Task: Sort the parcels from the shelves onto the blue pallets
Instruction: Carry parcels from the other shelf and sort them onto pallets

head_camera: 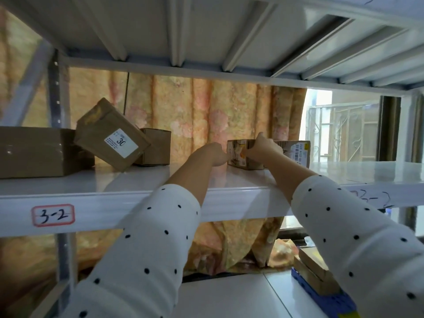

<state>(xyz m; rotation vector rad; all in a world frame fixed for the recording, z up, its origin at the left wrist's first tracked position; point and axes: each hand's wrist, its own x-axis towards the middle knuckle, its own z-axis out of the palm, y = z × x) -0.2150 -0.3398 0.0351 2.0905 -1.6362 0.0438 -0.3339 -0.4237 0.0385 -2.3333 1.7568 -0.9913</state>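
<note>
A small cardboard parcel (238,154) with tape and a label stands on the white shelf (128,180) marked 3-2, near its back edge. My left hand (213,154) touches the parcel's left side with curled fingers. My right hand (263,146) grips the parcel's top right edge. A second parcel (298,152) with a white label stands just behind and to the right of it. Down at the lower right, a blue pallet (321,297) on the floor carries flat cardboard parcels (314,269).
On the shelf's left stand a large brown box (32,152), a tilted box (110,136) labelled 30 leaning on it, and a small box (156,145) behind. A patterned curtain (206,111) hangs behind. Another shelf (206,31) is close overhead. A window (344,131) is at right.
</note>
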